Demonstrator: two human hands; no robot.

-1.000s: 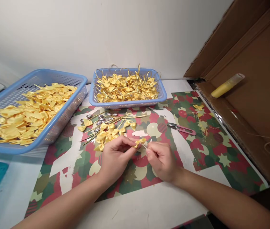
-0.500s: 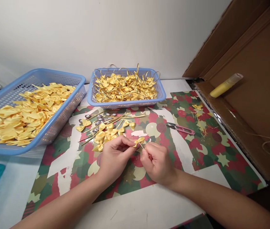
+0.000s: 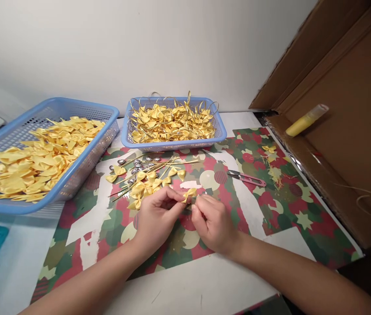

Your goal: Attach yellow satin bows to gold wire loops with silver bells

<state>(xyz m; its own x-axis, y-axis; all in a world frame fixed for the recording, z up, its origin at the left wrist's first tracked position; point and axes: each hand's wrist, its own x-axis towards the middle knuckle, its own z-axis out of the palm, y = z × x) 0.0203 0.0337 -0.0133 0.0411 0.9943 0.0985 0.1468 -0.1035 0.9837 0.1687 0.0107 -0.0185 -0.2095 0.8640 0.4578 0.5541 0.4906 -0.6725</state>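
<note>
My left hand [image 3: 155, 218] pinches a small yellow satin bow [image 3: 190, 193] between thumb and fingertips, above the patterned paper. Close beside the bow, my right hand [image 3: 216, 224] is closed, its thumb and curled forefinger pressed on a thin gold strand that runs to the bow; most of the strand is hidden now. Just beyond my left hand lies a small heap of yellow bows [image 3: 144, 186]. Gold strands [image 3: 166, 166] and several small silver bells [image 3: 138, 164] are scattered behind that heap.
A large blue basket [image 3: 74, 173] of yellow bows stands at left. Behind the work, a smaller blue basket [image 3: 172, 144] holds bows with gold cords. Pink-handled thread snips [image 3: 247, 178] lie right of centre. A yellow tube [image 3: 303, 122] leans by the cardboard [image 3: 343, 144] at right.
My right hand has come closer to the bow, and less of the strand between them shows. The left hand keeps its pinch on the bow. The whole view has shifted slightly.
</note>
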